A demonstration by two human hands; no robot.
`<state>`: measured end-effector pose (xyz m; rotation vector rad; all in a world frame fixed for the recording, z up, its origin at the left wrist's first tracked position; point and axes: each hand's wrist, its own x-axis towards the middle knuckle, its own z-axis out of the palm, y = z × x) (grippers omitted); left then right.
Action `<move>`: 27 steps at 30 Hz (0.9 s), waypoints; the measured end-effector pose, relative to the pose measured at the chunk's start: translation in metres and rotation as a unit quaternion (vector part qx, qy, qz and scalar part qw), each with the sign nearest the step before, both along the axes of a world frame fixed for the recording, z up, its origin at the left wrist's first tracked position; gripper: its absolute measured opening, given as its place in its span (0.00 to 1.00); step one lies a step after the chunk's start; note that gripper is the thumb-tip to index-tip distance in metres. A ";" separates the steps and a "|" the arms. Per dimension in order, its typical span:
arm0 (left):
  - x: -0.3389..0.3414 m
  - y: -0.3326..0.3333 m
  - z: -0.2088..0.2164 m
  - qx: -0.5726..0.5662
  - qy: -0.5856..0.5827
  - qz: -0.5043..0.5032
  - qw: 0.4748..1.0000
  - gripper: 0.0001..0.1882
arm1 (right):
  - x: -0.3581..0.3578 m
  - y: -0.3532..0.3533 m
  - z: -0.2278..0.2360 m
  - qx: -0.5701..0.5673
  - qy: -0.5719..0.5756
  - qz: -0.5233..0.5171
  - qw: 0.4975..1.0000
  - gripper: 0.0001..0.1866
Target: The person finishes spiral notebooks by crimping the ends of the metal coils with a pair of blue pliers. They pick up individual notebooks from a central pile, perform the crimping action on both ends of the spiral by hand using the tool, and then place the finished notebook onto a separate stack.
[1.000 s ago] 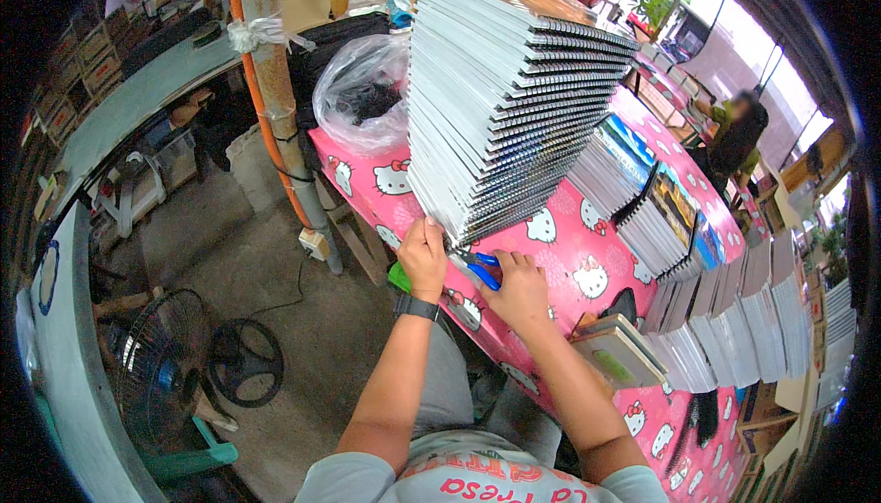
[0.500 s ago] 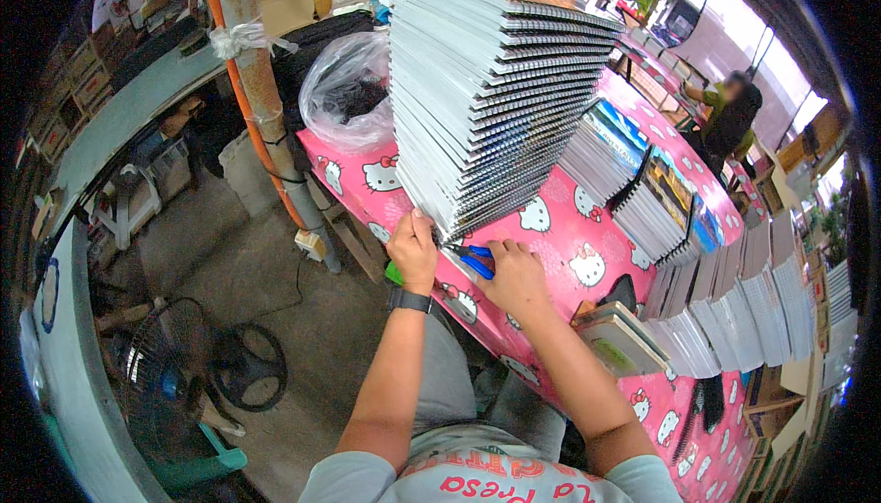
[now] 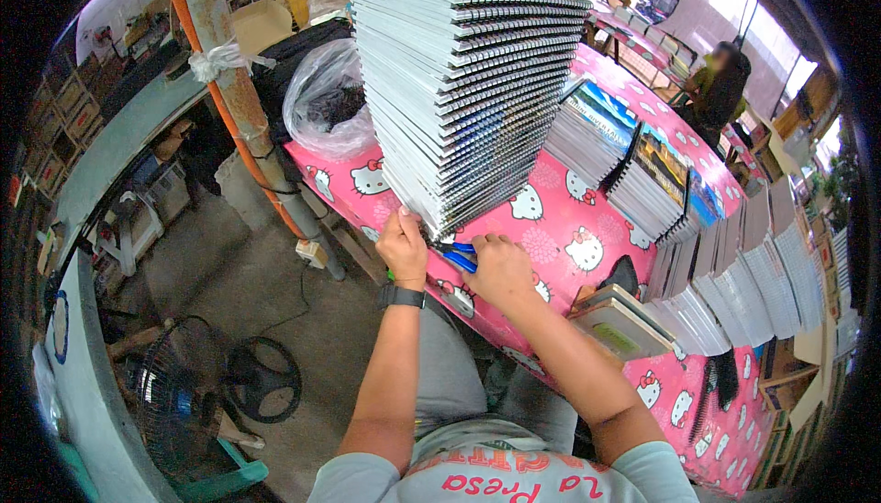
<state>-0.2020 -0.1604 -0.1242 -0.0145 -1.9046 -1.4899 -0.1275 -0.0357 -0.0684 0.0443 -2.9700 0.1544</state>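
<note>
A tall stack of spiral-bound books [image 3: 459,90] stands at the table's near left edge, black coil spines facing right and white page edges facing left. My left hand [image 3: 401,251] is closed at the stack's lowest near corner, thumb and fingers pinching the edge of a bottom book. In my right hand [image 3: 503,269] is a pair of blue-handled pliers [image 3: 462,261]. Their jaws point left to the lower end of the coil, next to my left fingertips. The jaw tips are too small and partly hidden to tell what they grip.
The table has a pink patterned cover [image 3: 560,218]. Shorter piles of coil-bound books [image 3: 596,136] stand to the right, with rows of books [image 3: 734,292] beyond. A clear plastic bag [image 3: 326,99] sits behind the stack. A pole [image 3: 243,90] and fan [image 3: 174,402] are at left. A person [image 3: 720,85] sits far right.
The view has shifted slightly, so the stack and hands appear a little further left. Both hands keep their places at the stack's lower corner, pliers still in the right one.
</note>
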 end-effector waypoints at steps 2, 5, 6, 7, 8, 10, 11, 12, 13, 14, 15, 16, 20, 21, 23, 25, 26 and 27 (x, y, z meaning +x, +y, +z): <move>-0.001 -0.001 -0.001 -0.028 0.020 0.016 0.999 0.17 | 0.002 0.000 0.003 -0.038 -0.035 -0.003 0.999 0.16; -0.001 -0.002 0.000 -0.025 0.018 0.015 0.999 0.17 | 0.003 0.003 0.007 -0.048 -0.086 -0.011 0.995 0.14; 0.000 -0.002 0.000 -0.027 0.017 0.015 0.999 0.17 | 0.004 0.003 0.007 -0.045 -0.105 -0.016 0.993 0.14; 0.000 -0.001 0.000 -0.029 0.016 0.014 0.999 0.17 | 0.004 0.004 0.006 -0.026 -0.068 -0.006 0.997 0.15; 0.000 0.000 0.000 -0.031 0.015 0.013 0.999 0.17 | 0.003 0.004 0.005 -0.007 -0.031 0.004 1.000 0.16; 0.000 -0.001 0.001 -0.027 0.011 0.008 1.000 0.17 | 0.002 0.002 0.005 0.027 -0.007 0.007 1.000 0.17; 0.000 -0.001 0.001 -0.025 0.010 0.006 1.000 0.17 | 0.000 -0.001 0.006 0.042 -0.021 0.001 0.999 0.18; -0.001 -0.001 0.000 -0.036 0.008 0.014 0.999 0.18 | -0.002 -0.003 0.009 0.059 -0.032 -0.003 0.998 0.19; -0.002 -0.002 -0.001 -0.047 0.007 0.023 0.999 0.19 | -0.001 -0.004 0.011 0.066 -0.041 -0.005 0.997 0.20; -0.003 -0.002 -0.003 -0.059 0.006 0.032 0.998 0.20 | 0.002 -0.005 0.012 0.074 -0.050 -0.007 0.996 0.20; -0.003 -0.002 -0.003 -0.058 0.007 0.034 0.998 0.20 | 0.002 -0.005 0.012 0.082 -0.060 -0.008 0.995 0.21; -0.003 -0.002 -0.004 -0.058 0.008 0.036 0.998 0.20 | 0.002 -0.004 0.013 0.077 -0.063 -0.012 0.995 0.21; -0.001 -0.002 -0.003 -0.036 -0.023 0.015 0.999 0.19 | 0.000 -0.002 0.009 0.056 -0.057 -0.016 0.997 0.20; -0.001 -0.001 -0.003 -0.035 -0.014 0.016 0.999 0.19 | -0.001 -0.003 0.008 0.050 -0.048 -0.013 0.998 0.20; -0.001 0.000 -0.002 -0.033 0.005 0.017 0.999 0.20 | 0.000 -0.004 0.008 0.062 -0.035 -0.011 0.997 0.19; -0.004 -0.001 -0.006 -0.051 0.001 0.029 0.998 0.20 | -0.001 -0.006 0.008 0.067 -0.035 -0.009 0.997 0.18; -0.005 -0.001 -0.008 -0.059 -0.001 0.035 0.998 0.20 | -0.002 -0.005 0.007 0.065 -0.043 -0.010 0.997 0.18; -0.006 -0.001 -0.008 -0.062 0.002 0.037 0.997 0.20 | -0.004 -0.005 0.007 0.064 -0.051 -0.011 0.997 0.17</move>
